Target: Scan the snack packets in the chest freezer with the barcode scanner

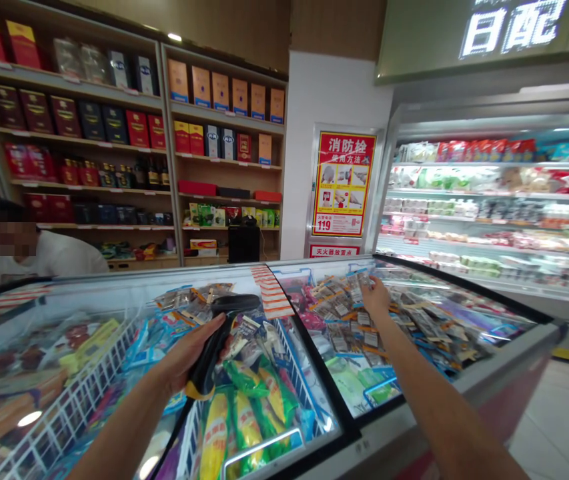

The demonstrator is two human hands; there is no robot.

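My left hand (188, 352) is wrapped round the handle of a black and yellow handheld barcode scanner (235, 304), whose cord hangs down toward me. The scanner is above the glass-topped chest freezer (349, 413), over corn-shaped packs (244, 420) in green and yellow wrappers. Farther right, my right hand (377, 297) is closed, fingertips pinching a small silvery packet (357, 287) at the far side of the freezer's right section. Beneath it lies a heap of similar brown and grey packets (338, 303). The fingertips are partly hidden behind the hand.
White wire baskets (109, 373) divide the freezer's left section. A dark frame bar (321, 363) separates the two sections. Behind the freezer, a person in a white top (71, 253) is at the left, before shelves of boxes (89, 120). A lit refrigerated display (494, 213) stands at the right.
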